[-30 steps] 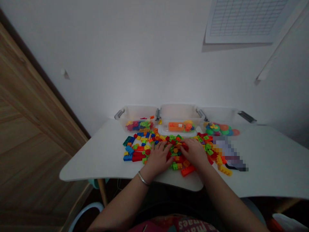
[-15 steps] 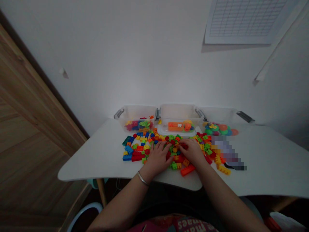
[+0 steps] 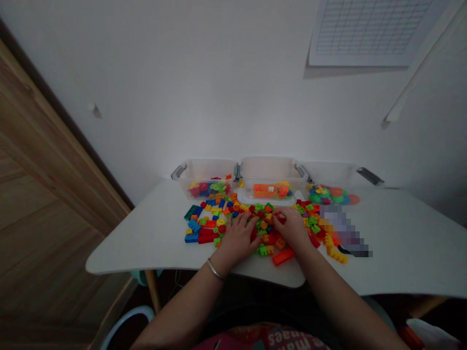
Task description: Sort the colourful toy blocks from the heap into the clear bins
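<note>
A heap of small plastic building blocks (image 3: 219,221) in red, blue, green, yellow and orange covers the middle of a white table (image 3: 153,238). My left hand (image 3: 239,238), with a bracelet at the wrist, rests on the heap with its fingers spread flat. Just to its right, my right hand (image 3: 292,228) lies over the blocks with fingers curled and pinched on a small red block (image 3: 279,218). A long orange-red block (image 3: 283,256) sits near the table's front edge between my arms.
Three clear plastic bins stand along the wall: left (image 3: 206,177), middle (image 3: 272,180) and right (image 3: 337,182), each holding coloured pieces. A blurred patch (image 3: 345,233) covers part of the table right of the heap. A wooden door (image 3: 44,194) is at the left.
My right hand's fingers have drawn in slightly on the red block. My left hand has barely moved. The view has shifted a little.
</note>
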The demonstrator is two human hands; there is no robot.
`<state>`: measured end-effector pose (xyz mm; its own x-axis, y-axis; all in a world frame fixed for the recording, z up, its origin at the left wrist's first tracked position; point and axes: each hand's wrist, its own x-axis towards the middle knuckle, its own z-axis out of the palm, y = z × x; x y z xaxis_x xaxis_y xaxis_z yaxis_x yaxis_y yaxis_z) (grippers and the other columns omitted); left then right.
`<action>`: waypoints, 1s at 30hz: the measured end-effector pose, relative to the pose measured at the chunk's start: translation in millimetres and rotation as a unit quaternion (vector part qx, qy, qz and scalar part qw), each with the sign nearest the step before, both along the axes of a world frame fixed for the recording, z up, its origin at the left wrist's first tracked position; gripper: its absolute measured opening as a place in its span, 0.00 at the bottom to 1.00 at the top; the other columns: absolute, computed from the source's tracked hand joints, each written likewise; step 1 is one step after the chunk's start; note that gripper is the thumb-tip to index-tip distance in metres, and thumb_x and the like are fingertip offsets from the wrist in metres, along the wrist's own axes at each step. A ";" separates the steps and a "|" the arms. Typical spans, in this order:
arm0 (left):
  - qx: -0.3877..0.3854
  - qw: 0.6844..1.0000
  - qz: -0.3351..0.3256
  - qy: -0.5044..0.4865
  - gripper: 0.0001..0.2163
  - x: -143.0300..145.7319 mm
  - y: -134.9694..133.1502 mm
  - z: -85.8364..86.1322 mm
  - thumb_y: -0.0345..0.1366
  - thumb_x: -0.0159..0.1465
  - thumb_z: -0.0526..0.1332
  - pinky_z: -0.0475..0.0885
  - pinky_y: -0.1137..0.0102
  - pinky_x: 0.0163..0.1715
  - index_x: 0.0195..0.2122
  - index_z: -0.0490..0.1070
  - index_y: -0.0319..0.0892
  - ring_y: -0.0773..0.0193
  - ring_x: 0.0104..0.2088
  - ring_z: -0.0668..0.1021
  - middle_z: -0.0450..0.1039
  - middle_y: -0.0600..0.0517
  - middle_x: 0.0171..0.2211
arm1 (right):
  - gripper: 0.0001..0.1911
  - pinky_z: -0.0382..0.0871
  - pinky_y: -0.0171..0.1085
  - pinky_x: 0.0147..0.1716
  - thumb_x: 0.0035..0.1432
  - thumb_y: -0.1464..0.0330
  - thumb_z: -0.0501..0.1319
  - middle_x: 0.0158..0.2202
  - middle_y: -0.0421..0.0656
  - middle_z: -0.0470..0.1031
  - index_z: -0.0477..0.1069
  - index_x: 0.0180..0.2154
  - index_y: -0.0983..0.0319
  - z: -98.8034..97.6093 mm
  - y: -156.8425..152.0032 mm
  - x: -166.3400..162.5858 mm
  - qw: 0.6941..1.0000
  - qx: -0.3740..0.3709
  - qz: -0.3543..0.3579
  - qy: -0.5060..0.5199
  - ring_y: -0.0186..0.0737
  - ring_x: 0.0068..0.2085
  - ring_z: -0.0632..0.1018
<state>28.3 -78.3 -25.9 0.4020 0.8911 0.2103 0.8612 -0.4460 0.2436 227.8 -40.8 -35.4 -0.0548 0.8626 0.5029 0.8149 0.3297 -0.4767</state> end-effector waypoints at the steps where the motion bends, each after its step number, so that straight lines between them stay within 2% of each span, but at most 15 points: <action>1: -0.001 1.000 -0.001 0.000 0.26 -0.1 0.0 0.1 0.49 0.66 0.54 0.50 0.43 0.63 0.64 0.57 0.49 0.48 0.64 0.61 0.60 0.45 0.63 | 0.09 0.67 0.46 0.46 0.56 0.66 0.56 0.36 0.46 0.78 0.74 0.32 0.58 1.8 -0.8 0.4 1.000 0.014 -0.007 0.025 0.47 0.42 0.75; 5: -0.001 1.000 0.000 0.002 0.26 -0.4 0.0 -0.2 0.49 0.66 0.53 0.50 0.43 0.64 0.64 0.57 0.49 0.48 0.64 0.61 0.60 0.45 0.64 | 0.11 0.70 0.44 0.39 0.53 0.61 0.56 0.31 0.46 0.77 0.72 0.31 0.60 15.1 2.6 6.3 0.984 0.047 -0.054 0.161 0.46 0.35 0.75; 9: -0.006 1.000 0.001 0.003 0.26 -1.0 0.2 0.1 0.49 0.66 0.54 0.50 0.42 0.63 0.64 0.57 0.48 0.47 0.64 0.61 0.60 0.44 0.64 | 0.13 0.70 0.39 0.33 0.50 0.58 0.58 0.28 0.43 0.76 0.70 0.32 0.61 35.9 21.6 20.0 0.938 0.066 -0.097 0.327 0.41 0.30 0.75; 12: -0.008 1.000 0.001 0.001 0.27 -1.3 -0.3 1.7 0.49 0.66 0.54 0.50 0.42 0.63 0.64 0.57 0.47 0.47 0.64 0.61 0.59 0.44 0.64 | 0.14 0.70 0.39 0.34 0.50 0.57 0.59 0.28 0.43 0.76 0.69 0.31 0.61 52.1 40.8 31.0 0.922 0.082 -0.111 0.362 0.40 0.31 0.77; 15: -0.011 1.000 0.002 0.000 0.26 -1.7 -1.4 3.6 0.49 0.66 0.54 0.49 0.42 0.64 0.64 0.57 0.48 0.47 0.64 0.61 0.60 0.44 0.64 | 0.14 0.70 0.39 0.35 0.52 0.56 0.58 0.30 0.45 0.77 0.69 0.30 0.61 66.7 56.0 36.1 0.931 0.087 -0.116 0.336 0.40 0.32 0.77; 19: -0.018 1.000 0.004 0.002 0.27 -2.5 -2.1 4.4 0.49 0.66 0.54 0.48 0.41 0.64 0.64 0.57 0.48 0.47 0.65 0.60 0.58 0.45 0.65 | 0.13 0.68 0.40 0.37 0.54 0.57 0.57 0.31 0.45 0.78 0.69 0.30 0.60 81.3 67.1 31.9 0.957 0.083 -0.147 0.234 0.42 0.34 0.76; 21: -0.019 1.000 0.003 0.001 0.27 -2.9 -2.0 4.2 0.49 0.65 0.55 0.48 0.41 0.64 0.64 0.57 0.48 0.47 0.64 0.60 0.58 0.45 0.65 | 0.13 0.67 0.40 0.37 0.55 0.58 0.56 0.32 0.46 0.78 0.71 0.31 0.61 86.5 70.4 27.5 0.966 0.059 -0.173 0.181 0.43 0.34 0.76; 25: -0.019 1.000 -0.002 0.000 0.27 -3.3 -1.5 3.5 0.49 0.66 0.54 0.48 0.41 0.64 0.65 0.56 0.48 0.47 0.65 0.60 0.58 0.45 0.65 | 0.12 0.66 0.41 0.36 0.55 0.60 0.57 0.34 0.47 0.79 0.75 0.33 0.60 93.6 74.5 20.6 0.976 -0.011 -0.208 0.070 0.46 0.35 0.77; 30: -0.019 1.000 -0.004 -0.002 0.27 -2.9 -1.0 3.1 0.50 0.66 0.54 0.48 0.41 0.63 0.65 0.56 0.49 0.47 0.64 0.60 0.59 0.45 0.64 | 0.14 0.66 0.41 0.37 0.55 0.60 0.58 0.34 0.48 0.80 0.78 0.34 0.60 95.3 75.0 18.4 0.974 -0.025 -0.223 0.013 0.47 0.36 0.77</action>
